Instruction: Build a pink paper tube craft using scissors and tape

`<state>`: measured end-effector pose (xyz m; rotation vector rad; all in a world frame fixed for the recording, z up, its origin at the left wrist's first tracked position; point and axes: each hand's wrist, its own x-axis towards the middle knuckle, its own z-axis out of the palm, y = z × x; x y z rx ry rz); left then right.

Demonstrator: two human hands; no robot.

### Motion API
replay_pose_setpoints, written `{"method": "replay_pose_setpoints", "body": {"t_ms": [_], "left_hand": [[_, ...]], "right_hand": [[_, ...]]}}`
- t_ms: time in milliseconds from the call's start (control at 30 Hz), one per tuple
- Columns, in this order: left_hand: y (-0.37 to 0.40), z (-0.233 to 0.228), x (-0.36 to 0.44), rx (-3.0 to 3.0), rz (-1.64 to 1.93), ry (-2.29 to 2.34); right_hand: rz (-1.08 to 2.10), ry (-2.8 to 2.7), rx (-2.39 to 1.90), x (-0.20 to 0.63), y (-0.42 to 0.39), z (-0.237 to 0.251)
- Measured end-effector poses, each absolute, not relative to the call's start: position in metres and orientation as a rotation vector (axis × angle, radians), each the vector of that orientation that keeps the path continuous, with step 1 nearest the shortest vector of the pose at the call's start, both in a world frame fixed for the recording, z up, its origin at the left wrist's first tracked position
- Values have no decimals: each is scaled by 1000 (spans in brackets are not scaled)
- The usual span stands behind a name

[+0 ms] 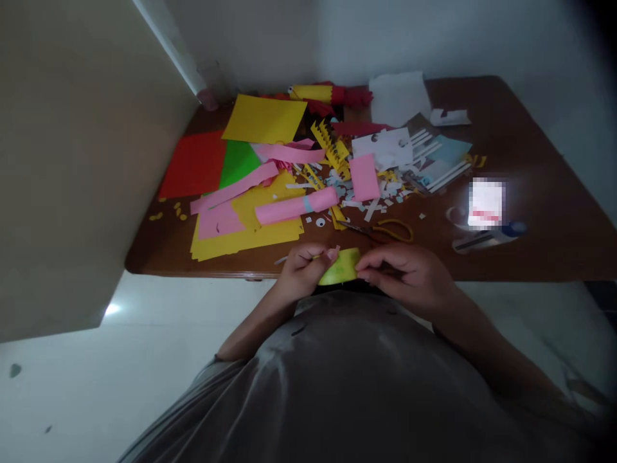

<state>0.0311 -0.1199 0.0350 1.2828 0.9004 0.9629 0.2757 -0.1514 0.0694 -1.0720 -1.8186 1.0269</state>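
At the table's near edge, close to my body, my left hand and my right hand hold a curved yellow-green roll that looks like a roll of tape. The left thumb and fingers close on its left side. My right fingertips pinch its right edge. A small pale bit shows above the left thumb; I cannot make out what it is. Just beyond the hands lie scissors with yellow handles, and a googly eye. A rolled pink paper tube with a blue band lies farther left.
On the brown table lie yellow sheets, a red sheet, a green sheet, pink strips and many paper scraps. White card and a yellow-and-red paper figure are farther back. A blurred bright object stands right.
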Motion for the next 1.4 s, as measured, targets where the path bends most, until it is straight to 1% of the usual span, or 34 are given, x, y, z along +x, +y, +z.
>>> {"method": "replay_pose_setpoints", "body": {"t_ms": [100, 167, 400, 700, 1000, 1167, 1400], "left_hand": [[-115, 31, 28, 1276, 908, 915], [-110, 25, 27, 1238, 862, 920], [-95, 8, 16, 1121, 808, 975], [-91, 13, 13, 1046, 846, 1019], [-122, 37, 19, 936, 933, 1024], [-146, 42, 22, 1008, 936, 1023], [-160, 52, 32, 1101, 921, 989]], "right_hand": [[1203, -1811, -1053, 276, -141, 67], [1264, -1826, -1033, 275, -133, 62], [1123, -1904, -979, 268, -112, 42], [1076, -1999, -948, 265, -99, 39], [1064, -1855, -970, 261, -134, 54], [1016, -1884, -957, 266, -162, 63], [926, -1786, -926, 278, -185, 60]]}}
